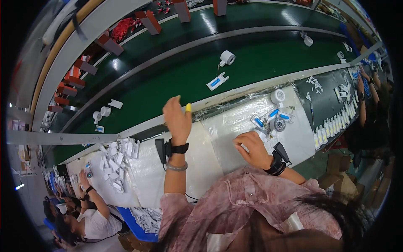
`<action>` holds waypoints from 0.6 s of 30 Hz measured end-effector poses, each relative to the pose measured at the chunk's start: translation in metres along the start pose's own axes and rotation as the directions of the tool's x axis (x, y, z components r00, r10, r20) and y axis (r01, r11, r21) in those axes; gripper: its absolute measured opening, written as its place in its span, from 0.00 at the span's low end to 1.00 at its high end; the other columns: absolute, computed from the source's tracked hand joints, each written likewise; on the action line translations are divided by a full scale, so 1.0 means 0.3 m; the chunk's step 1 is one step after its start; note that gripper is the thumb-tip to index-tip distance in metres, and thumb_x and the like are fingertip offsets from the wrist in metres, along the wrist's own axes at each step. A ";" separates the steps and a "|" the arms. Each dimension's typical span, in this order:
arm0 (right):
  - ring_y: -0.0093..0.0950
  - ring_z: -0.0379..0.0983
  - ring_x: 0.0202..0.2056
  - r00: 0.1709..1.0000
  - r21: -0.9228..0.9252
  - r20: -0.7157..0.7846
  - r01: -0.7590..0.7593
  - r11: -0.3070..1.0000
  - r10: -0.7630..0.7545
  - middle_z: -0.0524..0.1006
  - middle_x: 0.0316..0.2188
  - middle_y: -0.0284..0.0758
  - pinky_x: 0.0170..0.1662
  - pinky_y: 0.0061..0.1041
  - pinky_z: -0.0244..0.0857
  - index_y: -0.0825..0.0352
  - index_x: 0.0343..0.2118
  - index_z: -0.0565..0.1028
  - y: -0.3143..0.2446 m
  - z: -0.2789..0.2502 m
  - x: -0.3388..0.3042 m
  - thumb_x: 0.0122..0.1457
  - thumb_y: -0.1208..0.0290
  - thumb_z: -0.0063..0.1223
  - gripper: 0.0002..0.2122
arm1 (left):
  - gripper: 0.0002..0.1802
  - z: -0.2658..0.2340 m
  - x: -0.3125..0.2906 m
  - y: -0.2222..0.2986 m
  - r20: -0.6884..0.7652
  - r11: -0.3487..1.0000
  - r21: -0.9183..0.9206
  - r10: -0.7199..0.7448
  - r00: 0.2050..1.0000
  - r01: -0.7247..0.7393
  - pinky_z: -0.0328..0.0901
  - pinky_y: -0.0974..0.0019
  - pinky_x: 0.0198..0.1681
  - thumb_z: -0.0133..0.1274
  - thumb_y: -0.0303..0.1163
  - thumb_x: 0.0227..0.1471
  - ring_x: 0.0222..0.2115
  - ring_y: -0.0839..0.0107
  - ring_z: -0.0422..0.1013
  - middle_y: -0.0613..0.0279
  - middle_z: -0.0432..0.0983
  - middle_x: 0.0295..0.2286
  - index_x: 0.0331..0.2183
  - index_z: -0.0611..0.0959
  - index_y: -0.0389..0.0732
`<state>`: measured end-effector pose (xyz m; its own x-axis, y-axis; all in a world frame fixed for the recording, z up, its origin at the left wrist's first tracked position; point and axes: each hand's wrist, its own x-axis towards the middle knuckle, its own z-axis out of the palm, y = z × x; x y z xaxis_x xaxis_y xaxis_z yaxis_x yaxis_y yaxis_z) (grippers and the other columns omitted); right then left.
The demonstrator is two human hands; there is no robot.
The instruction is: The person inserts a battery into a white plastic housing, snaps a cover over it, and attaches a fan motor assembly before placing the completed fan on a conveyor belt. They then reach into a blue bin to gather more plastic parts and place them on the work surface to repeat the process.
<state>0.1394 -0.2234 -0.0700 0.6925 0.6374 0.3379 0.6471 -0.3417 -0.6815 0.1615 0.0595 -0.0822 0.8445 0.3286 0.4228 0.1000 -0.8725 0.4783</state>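
Observation:
My left hand (177,121) is raised over the far edge of the bench, beside the green conveyor belt. Yellow covers sit on two of its fingertips; its thumb stands apart from the fingers, and I see nothing held. Above the pale bench mat (201,155), my right hand (255,150) has its fingers curled inward, hiding anything between them. Just beyond it lies a cluster of parts: a white round-headed housing (277,96), white pieces with blue strips (258,121), and an open round unit (278,124) showing its inside. Each wrist wears a black strapped device.
The green belt (159,90) carries a round housing (227,57) wired to a blue-striped piece (217,82). White parts (115,161) are heaped at left, above a blue bin (140,229). A co-worker (98,220) sits left; another person's hands (362,86) work far right near rowed white pieces (336,126).

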 end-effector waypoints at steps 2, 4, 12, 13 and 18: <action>0.32 0.70 0.38 1.000 0.003 0.029 -0.006 1.000 0.006 0.76 0.34 0.33 0.43 0.31 0.59 0.64 0.38 0.75 0.014 0.004 0.022 0.51 0.78 0.57 0.10 | 0.25 0.155 0.036 -0.051 0.064 0.992 -0.099 0.086 0.994 -0.080 0.56 0.53 0.55 0.57 0.25 0.43 0.49 0.50 0.64 0.48 0.70 0.46 0.47 0.74 0.35; 0.33 0.70 0.38 0.999 -0.001 0.045 -0.022 1.000 0.022 0.76 0.34 0.33 0.43 0.31 0.59 0.64 0.38 0.75 0.044 0.005 0.029 0.51 0.78 0.57 0.10 | 0.26 0.305 0.104 -0.030 0.274 0.994 -0.102 -0.002 0.962 0.031 0.56 0.55 0.56 0.56 0.27 0.44 0.51 0.51 0.63 0.48 0.70 0.47 0.48 0.73 0.34; 0.36 0.71 0.36 0.994 0.008 0.038 -0.099 0.995 0.098 0.77 0.32 0.36 0.40 0.31 0.63 0.64 0.36 0.76 0.103 -0.018 0.058 0.52 0.78 0.57 0.07 | 0.24 0.706 0.255 -0.025 0.155 0.984 0.176 -0.012 0.988 -0.016 0.64 0.54 0.47 0.60 0.31 0.41 0.43 0.56 0.69 0.54 0.73 0.41 0.43 0.76 0.37; 0.36 0.71 0.36 0.994 0.008 0.039 -0.099 0.995 0.099 0.77 0.32 0.36 0.40 0.31 0.63 0.64 0.36 0.76 0.112 -0.019 0.063 0.52 0.78 0.57 0.07 | 0.22 0.711 0.262 -0.017 0.190 0.968 0.244 0.018 0.982 -0.065 0.65 0.55 0.45 0.60 0.32 0.40 0.40 0.59 0.70 0.56 0.73 0.38 0.41 0.76 0.38; 0.37 0.73 0.32 0.994 0.033 0.019 -0.107 0.994 0.106 0.76 0.30 0.37 0.36 0.31 0.62 0.65 0.35 0.75 0.139 -0.028 0.051 0.52 0.77 0.55 0.06 | 0.18 0.663 0.260 0.066 0.435 0.987 0.114 -0.150 0.888 0.111 0.67 0.54 0.40 0.60 0.30 0.37 0.38 0.56 0.70 0.55 0.72 0.36 0.36 0.78 0.41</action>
<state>0.1795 -0.2336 -0.0878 0.7508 0.6110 0.2511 0.5586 -0.3844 -0.7350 0.3340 -0.0042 -0.1929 0.9636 0.2657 -0.0309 0.2527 -0.8662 0.4311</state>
